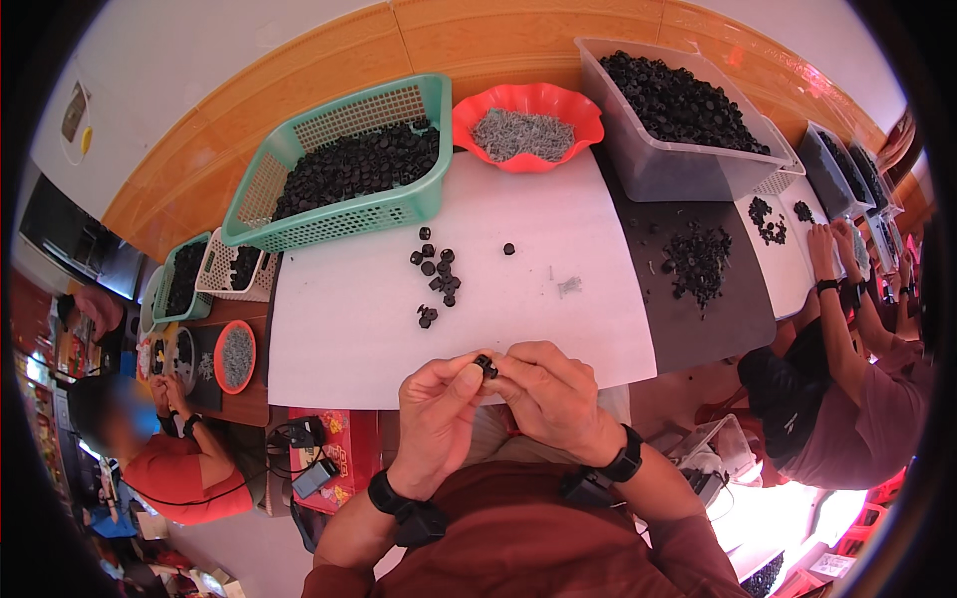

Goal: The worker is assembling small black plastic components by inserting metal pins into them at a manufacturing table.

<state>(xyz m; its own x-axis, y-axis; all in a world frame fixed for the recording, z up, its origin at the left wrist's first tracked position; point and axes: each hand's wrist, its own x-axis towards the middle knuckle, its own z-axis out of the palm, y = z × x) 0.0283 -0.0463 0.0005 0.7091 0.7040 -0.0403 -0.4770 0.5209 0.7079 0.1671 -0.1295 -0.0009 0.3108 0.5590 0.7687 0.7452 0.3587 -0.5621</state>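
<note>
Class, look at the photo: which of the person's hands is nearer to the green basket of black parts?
Left. The left hand sits below the green basket, roughly under its right end; the right hand is farther right, across the white sheet.

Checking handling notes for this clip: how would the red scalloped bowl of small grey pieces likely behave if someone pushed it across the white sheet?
The red bowl looks like thin plastic, so probably light and slightly flexible at its wavy rim. It sits wide and shallow, so it would likely slide on the white sheet rather than tip. The heaped grey pieces look loose and might shift or spill with a sharp shove.
</note>
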